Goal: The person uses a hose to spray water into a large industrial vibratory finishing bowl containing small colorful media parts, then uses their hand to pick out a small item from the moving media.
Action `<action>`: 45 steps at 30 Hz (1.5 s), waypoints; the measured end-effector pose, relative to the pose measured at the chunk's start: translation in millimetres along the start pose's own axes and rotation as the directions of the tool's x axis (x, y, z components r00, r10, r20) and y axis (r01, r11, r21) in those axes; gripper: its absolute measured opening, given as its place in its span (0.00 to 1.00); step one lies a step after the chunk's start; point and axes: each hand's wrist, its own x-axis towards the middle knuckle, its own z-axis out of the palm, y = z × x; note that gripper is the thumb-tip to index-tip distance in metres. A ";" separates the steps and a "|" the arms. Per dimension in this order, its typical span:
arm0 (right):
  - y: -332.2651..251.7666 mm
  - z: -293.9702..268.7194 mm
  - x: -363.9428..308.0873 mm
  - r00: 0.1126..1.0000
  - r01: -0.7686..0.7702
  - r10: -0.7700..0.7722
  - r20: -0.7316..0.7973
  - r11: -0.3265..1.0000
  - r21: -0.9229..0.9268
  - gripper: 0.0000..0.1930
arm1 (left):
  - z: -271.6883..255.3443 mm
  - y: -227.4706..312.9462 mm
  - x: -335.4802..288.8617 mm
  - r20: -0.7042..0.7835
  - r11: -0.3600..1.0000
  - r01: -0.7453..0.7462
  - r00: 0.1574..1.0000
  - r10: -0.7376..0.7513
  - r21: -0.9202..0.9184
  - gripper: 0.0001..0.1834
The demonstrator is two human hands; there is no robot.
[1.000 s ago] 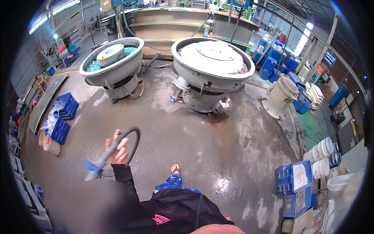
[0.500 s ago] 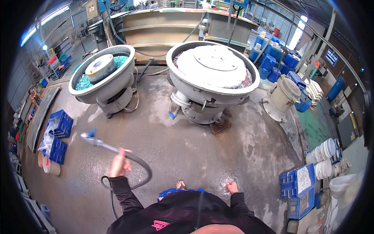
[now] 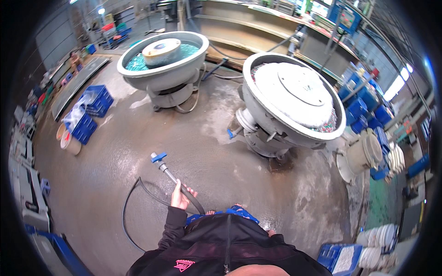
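Note:
My left hand (image 3: 180, 198) is closed around a grey hose (image 3: 195, 202) just behind its stiff grey pipe end (image 3: 169, 174). A blue-handled valve (image 3: 159, 157) is at the tip, angled up and to the left over the wet floor. No water can be seen leaving it. Behind my hand the hose runs close to my body, and a thinner dark length loops on the left. My right hand (image 3: 271, 233) hangs low by my right side, mostly hidden by my jacket, so its fingers cannot be made out.
Ahead left stands a round grey tub machine (image 3: 177, 82) with turquoise pieces; ahead right, a larger one (image 3: 262, 108) is heaped with white foam. Blue crates (image 3: 99, 103) and a pale bucket (image 3: 70, 143) sit left. Blue drums (image 3: 357, 108) and a grey motor-like unit (image 3: 361, 156) stand right.
My view has turned to the right. My left hand has brought the hose end nearer my front, its valve now pointing more forward. My right hand has dropped back, mostly out of sight.

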 end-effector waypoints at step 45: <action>-467.0 -44.1 260.2 0.517 0.496 -0.843 0.146 0.156 -0.854 0.20 | -25.1 -133.0 -30.2 -0.702 -0.088 0.740 0.664 0.258 0.667 0.19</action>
